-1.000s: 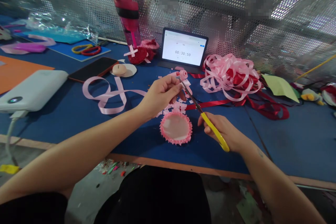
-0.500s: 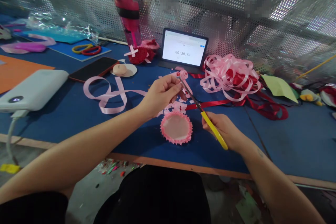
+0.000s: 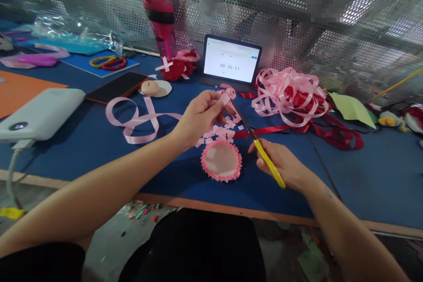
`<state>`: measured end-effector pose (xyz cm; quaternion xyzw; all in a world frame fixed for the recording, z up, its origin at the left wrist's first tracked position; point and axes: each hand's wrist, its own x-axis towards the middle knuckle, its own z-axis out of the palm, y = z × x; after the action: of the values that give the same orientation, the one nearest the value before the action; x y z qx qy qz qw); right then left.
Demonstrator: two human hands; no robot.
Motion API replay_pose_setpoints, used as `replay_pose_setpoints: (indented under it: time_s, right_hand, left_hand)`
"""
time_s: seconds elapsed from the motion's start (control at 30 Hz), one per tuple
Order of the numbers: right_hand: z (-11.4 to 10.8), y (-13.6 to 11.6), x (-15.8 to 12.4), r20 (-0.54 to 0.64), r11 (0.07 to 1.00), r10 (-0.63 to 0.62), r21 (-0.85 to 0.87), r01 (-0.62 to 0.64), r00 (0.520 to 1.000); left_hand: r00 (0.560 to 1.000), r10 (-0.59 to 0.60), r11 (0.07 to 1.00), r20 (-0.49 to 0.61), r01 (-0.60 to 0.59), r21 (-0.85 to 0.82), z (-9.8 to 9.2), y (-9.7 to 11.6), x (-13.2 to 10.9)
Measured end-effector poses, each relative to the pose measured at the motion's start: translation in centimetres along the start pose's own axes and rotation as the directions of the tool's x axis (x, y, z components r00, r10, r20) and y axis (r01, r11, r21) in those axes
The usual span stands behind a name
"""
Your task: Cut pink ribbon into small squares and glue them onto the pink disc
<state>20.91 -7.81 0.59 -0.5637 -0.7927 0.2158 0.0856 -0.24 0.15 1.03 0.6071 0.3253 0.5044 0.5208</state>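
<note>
Between its thumb and fingers my left hand (image 3: 205, 113) pinches a pink satin ribbon (image 3: 225, 98), whose long tail curls over the table to the left. My right hand (image 3: 280, 162) grips yellow-handled scissors (image 3: 269, 163); their blades point up and left and reach the ribbon by my left fingertips. Just beyond those fingertips is a roll of pink ribbon (image 3: 230, 92). Small cut pink ribbon pieces (image 3: 220, 133) lie scattered below my left hand. Nearer to me rests a round disc with a ruffled pink edge (image 3: 221, 161).
A tablet (image 3: 231, 59) showing a timer stands at the back, beside a pink drink bottle (image 3: 161, 20). Tangled pink ribbon (image 3: 291, 94) lies to the right. On the left are a phone (image 3: 117, 87), a white power bank (image 3: 42, 112) and red-and-yellow-handled scissors (image 3: 107, 62).
A short flap of pink ribbon now shows at my left fingertips, where the blade tips were. The scissors have shifted slightly, and my right fingers have spread a little.
</note>
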Motion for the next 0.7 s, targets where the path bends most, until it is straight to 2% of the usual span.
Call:
replay_pose_setpoints:
  time_s: [0.17, 0.33, 0.7]
  right_hand:
    - [0.02, -0.05, 0.11, 0.023, 1.000, 0.010, -0.013, -0.009, 1.000]
    - [0.12, 0.14, 0.15, 0.033, 0.999, -0.030, -0.023, 0.031, 0.999]
    - [0.05, 0.00, 0.13, 0.023, 0.998, -0.061, 0.006, 0.060, 0.998]
  left_hand:
    - [1.000, 0.001, 0.999, 0.026, 0.000, -0.036, -0.23, -0.10, 0.04]
    - [0.995, -0.055, 0.998, 0.082, 0.057, -0.026, -0.23, 0.07, -0.01]
    - [0.991, -0.080, 0.997, 0.110, 0.082, -0.015, -0.36, -0.13, -0.04]
